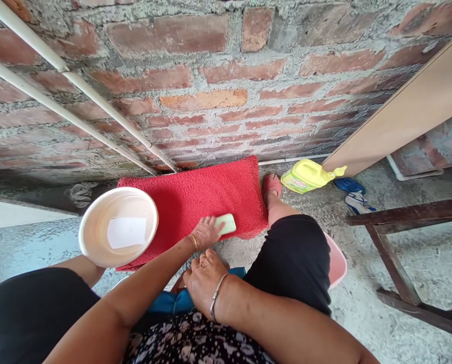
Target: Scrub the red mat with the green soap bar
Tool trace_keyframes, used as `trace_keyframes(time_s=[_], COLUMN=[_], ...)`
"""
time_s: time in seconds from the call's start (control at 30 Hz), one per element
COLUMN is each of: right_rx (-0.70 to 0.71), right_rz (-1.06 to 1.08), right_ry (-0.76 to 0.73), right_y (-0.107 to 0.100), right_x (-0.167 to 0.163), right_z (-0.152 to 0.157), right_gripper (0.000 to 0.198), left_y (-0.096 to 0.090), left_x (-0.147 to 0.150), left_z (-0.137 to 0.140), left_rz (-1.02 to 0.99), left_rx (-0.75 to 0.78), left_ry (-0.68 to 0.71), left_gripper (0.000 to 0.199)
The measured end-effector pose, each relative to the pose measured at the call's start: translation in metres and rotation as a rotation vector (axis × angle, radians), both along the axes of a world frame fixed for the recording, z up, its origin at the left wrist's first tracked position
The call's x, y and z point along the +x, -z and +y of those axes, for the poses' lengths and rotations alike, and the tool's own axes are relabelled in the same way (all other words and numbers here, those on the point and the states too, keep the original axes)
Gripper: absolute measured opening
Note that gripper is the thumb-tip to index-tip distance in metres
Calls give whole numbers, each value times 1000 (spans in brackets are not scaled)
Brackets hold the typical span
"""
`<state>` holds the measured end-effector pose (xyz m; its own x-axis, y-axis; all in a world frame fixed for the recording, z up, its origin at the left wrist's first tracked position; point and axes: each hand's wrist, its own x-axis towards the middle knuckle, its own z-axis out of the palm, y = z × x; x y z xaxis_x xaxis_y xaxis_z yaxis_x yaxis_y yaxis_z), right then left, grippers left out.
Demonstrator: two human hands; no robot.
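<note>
A pale green bar of soap [226,225] lies against the red towel-like mat [195,187], near its front right edge. My left hand [206,233], with gold bangles at the wrist, reaches over the mat and has its fingers closed on the bar's left end. Close to my lap, my right hand [208,283] is curled, a silver bangle on its wrist. Its fingertips are partly hidden, so what it holds, if anything, does not show. Beneath that hand, blue material [173,302] is partly visible.
A cream basin [82,230] holding water with a bright white patch stands on the left. To the right are a yellow jug-shaped bottle [305,176], a pink container [337,262] and a dark wooden frame [395,263]. A brick wall [218,71] with white pipes [97,103] rises behind.
</note>
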<state>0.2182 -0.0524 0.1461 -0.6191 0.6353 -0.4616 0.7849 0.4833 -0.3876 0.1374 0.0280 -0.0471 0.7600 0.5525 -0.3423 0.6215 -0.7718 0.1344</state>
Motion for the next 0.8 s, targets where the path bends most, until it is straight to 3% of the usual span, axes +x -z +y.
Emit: trace_keyframes(time_s=[0.07, 0.1, 0.17, 0.27, 0.33, 0.4, 0.5, 0.57, 0.63, 0.8], right_rx=[6, 4, -8, -32, -31, -10, 39, 65, 92, 63], right_rz=[-6, -1, 12, 12, 9, 24, 45, 62, 91, 82], right_ry=[4, 3, 2, -3, -6, -6, 30, 74, 117, 134], right_y=[2, 3, 2, 0, -1, -2, 2, 7, 12, 11], right_x=[-1, -2, -3, -2, -2, -1, -2, -4, -5, 0], right_z=[-2, -3, -3, -2, -1, -1, -6, -12, -16, -11], right_gripper=[31, 32, 33, 34, 37, 38, 32, 28, 24, 21], left_y=[1, 1, -1, -6, -9, -10, -9, -8, -9, -17], left_x=[-7, -9, -8, 3, 9, 11, 5, 3, 9, 56], left_z=[-8, -8, 3, 31, 41, 38, 20, 15, 25, 104], left_rz=[-30, -42, -60, -47, -3, 27, -26, -74, -98, -93], left_rx=[-69, -69, 0, 115, 138, 102, -47, -89, -35, 145], left_ry=[197, 216, 88, -247, -362, -282, 99, 226, 130, -404], left_gripper=[51, 51, 51, 52, 53, 51, 48, 48, 50, 58])
